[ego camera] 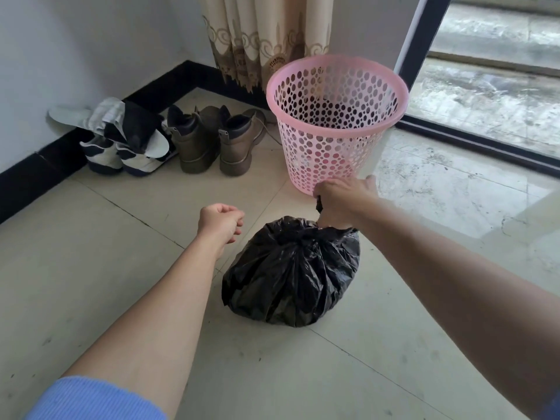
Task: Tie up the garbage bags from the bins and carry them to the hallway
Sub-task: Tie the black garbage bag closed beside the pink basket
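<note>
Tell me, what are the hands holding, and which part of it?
The right hand grips the black garbage bag by its bunched, tied top. The left hand holds nothing, its fingers curled.

garbage bag (291, 274): thin black plastic film, crinkled, glossy highlights. bin (318, 159): pink moulded plastic, perforated wall, smooth, low sheen. boots (212, 140): brown, leather-look, matt. curtain (257, 40): woven cloth, matt. floor tiles (91, 237): smooth, slight sheen, scuffed. sleeve (91, 398): blue ribbed knit.

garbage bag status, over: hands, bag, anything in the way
Right hand grips neck of garbage bag, left hand curled, holding nothing. Bag gathered shut, sitting on floor. Pink bin close behind it, boots off by wall.
</note>
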